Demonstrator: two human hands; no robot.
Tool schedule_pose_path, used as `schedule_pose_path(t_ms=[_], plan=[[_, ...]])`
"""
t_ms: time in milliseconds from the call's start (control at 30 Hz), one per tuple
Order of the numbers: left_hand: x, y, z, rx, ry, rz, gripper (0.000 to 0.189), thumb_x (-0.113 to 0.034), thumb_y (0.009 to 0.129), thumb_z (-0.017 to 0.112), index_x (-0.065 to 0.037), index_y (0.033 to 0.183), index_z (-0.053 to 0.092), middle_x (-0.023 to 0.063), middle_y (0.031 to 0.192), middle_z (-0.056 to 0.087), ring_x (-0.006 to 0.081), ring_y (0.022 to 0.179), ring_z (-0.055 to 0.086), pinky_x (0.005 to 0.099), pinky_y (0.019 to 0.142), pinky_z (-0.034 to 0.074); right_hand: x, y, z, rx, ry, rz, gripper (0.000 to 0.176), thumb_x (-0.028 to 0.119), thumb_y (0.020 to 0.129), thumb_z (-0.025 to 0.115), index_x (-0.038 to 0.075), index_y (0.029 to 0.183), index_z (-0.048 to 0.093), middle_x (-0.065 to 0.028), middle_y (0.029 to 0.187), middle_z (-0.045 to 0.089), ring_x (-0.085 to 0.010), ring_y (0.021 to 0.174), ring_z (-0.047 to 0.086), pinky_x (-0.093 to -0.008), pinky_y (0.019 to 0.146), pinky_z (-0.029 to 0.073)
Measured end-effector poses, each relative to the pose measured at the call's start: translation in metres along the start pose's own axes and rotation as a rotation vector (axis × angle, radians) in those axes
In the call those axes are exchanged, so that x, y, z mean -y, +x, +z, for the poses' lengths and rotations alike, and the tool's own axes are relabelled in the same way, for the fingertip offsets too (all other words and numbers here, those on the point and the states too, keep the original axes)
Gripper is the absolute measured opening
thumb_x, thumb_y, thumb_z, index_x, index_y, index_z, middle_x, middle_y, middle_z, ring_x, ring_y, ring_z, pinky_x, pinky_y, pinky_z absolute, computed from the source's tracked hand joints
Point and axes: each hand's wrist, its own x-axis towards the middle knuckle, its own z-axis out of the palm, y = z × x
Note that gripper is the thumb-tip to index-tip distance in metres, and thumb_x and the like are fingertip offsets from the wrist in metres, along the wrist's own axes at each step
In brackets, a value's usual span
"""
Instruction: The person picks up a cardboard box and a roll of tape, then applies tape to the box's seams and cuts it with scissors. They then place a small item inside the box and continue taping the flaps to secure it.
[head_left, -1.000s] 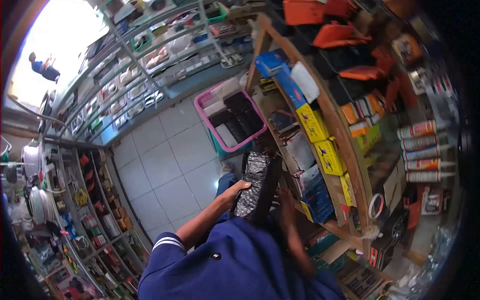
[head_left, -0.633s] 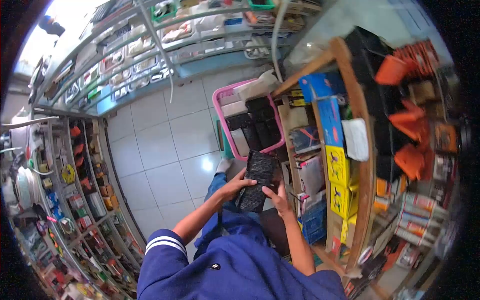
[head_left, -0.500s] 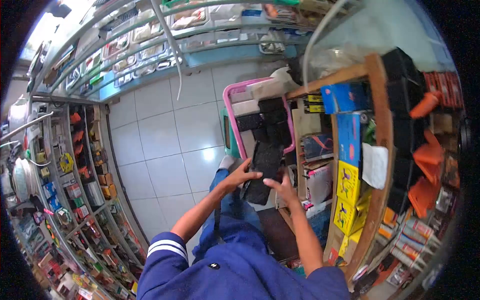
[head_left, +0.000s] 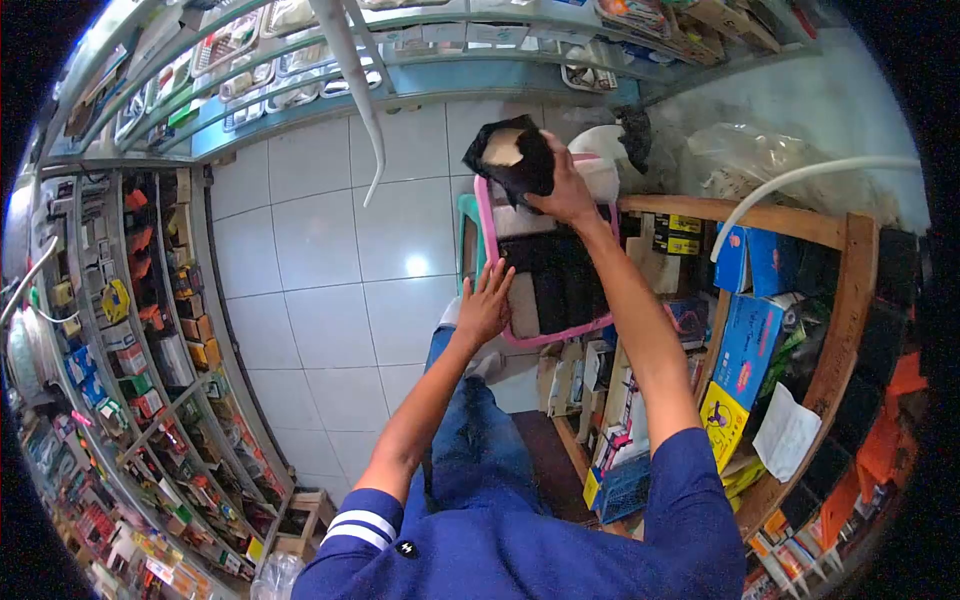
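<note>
A black bundle (head_left: pixel 512 160) with a pale patch inside its opening is gripped by my right hand (head_left: pixel 566 188), over the far left corner of a pink-rimmed basket (head_left: pixel 487 225). My left hand (head_left: pixel 486 303) rests at the left side of the basket with its fingers spread. Inside the basket lie black packages (head_left: pixel 560 280) and pale ones. A green stool (head_left: pixel 468 240) shows under the basket's left side.
Wooden shelving (head_left: pixel 850 300) with blue and yellow boxes (head_left: pixel 722 425) stands on the right. Packed metal racks (head_left: pixel 140 330) line the left. White hoses (head_left: pixel 365 120) hang in front. A clear plastic bag (head_left: pixel 750 160) lies beyond the shelf.
The long black package between my hands is no longer held up. My right hand has moved forward and now holds a black bundle. My left hand has moved to the basket's side.
</note>
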Motion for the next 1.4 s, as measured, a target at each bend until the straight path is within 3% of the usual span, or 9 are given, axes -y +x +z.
schedule_pose_path(t_ms=[33,100,167,200,333,533,700,1133,1400], plan=[[0.001,-0.001,0.002,0.006,-0.002,-0.005,0.079,-0.041,0.093,0.058,-0.018,0.158,0.021,0.0054,0.167,0.01,0.0288,0.153,0.009,0.0606,0.116,0.023,-0.005,0.002,0.008,0.042,-0.09,-0.164,0.11,0.007,0.062,0.083,0.014,0.153,0.022,-0.0205,0.14,0.042,-0.0421,0.129,0.045,-0.048,0.109,0.04],[0.003,0.003,0.006,-0.087,-0.016,-0.007,0.083,-0.032,0.09,0.061,-0.017,0.159,0.018,0.0025,0.167,0.011,0.0262,0.154,0.009,0.0604,0.117,0.021,-0.005,0.001,0.013,0.12,-0.056,-0.106,0.109,0.004,0.06,0.08,0.02,0.153,0.025,-0.0186,0.137,0.043,-0.0426,0.127,0.046,-0.0498,0.108,0.041],[0.002,0.007,0.016,-0.129,0.013,-0.02,0.084,-0.029,0.088,0.061,-0.016,0.159,0.017,0.0015,0.167,0.012,0.0254,0.154,0.01,0.0599,0.117,0.019,0.0,0.0,0.011,0.393,-0.511,-0.072,0.094,0.016,0.074,0.078,0.033,0.152,0.029,-0.0155,0.138,0.044,-0.0408,0.128,0.047,-0.0492,0.107,0.041],[-0.001,0.005,0.014,-0.164,0.041,-0.028,0.086,-0.026,0.087,0.062,-0.015,0.159,0.016,0.0006,0.167,0.012,0.0246,0.154,0.01,0.0594,0.118,0.018,0.002,-0.003,0.011,0.337,-0.496,-0.18,0.096,0.012,0.073,0.075,0.039,0.152,0.027,-0.016,0.136,0.045,-0.0381,0.128,0.047,-0.0545,0.104,0.042],[-0.003,0.003,0.009,-0.099,0.049,-0.039,0.084,-0.026,0.087,0.06,-0.014,0.159,0.017,0.0005,0.166,0.013,0.0248,0.154,0.011,0.0585,0.119,0.017,-0.001,-0.016,0.012,0.313,-0.756,-0.163,0.104,-0.001,0.068,0.072,0.04,0.152,0.027,-0.0165,0.133,0.045,-0.0361,0.131,0.045,-0.0543,0.107,0.039],[0.002,0.003,0.007,-0.066,0.035,-0.028,0.085,-0.027,0.087,0.06,-0.014,0.159,0.017,0.0006,0.166,0.013,0.0258,0.153,0.012,0.0578,0.119,0.016,-0.006,-0.018,0.033,0.225,-0.854,-0.13,0.09,-0.005,0.082,0.058,0.043,0.152,0.027,-0.0163,0.133,0.046,-0.0354,0.131,0.044,-0.0592,0.098,0.044],[0.003,0.001,0.009,-0.103,0.065,-0.004,0.094,-0.029,0.082,0.066,-0.014,0.159,0.016,0.0013,0.167,0.011,0.0279,0.153,0.012,0.0581,0.119,0.017,0.003,-0.02,0.034,0.241,-0.966,-0.07,0.084,0.002,0.085,0.059,0.043,0.152,0.028,-0.0137,0.127,0.048,-0.0328,0.121,0.049,-0.0582,0.081,0.048],[0.007,0.006,0.013,-0.056,0.067,0.007,0.1,-0.035,0.079,0.07,-0.012,0.159,0.013,0.0028,0.167,0.009,0.0298,0.152,0.014,0.0594,0.118,0.02,-0.011,-0.025,0.069,0.141,-1.137,0.003,0.083,0.014,0.089,0.061,0.047,0.153,0.019,-0.0182,0.138,0.045,-0.0395,0.127,0.044,-0.058,0.077,0.052],[0.0,0.001,-0.001,-0.007,-0.001,0.005,0.091,-0.027,0.083,0.061,-0.011,0.159,0.014,0.0054,0.167,0.009,0.0319,0.151,0.018,0.0585,0.118,0.019,-0.016,-0.033,0.059,0.156,-1.033,0.005,0.098,0.018,0.086,0.067,0.048,0.155,0.005,-0.0194,0.147,0.034,-0.0423,0.135,0.035,-0.0771,0.09,0.038]])
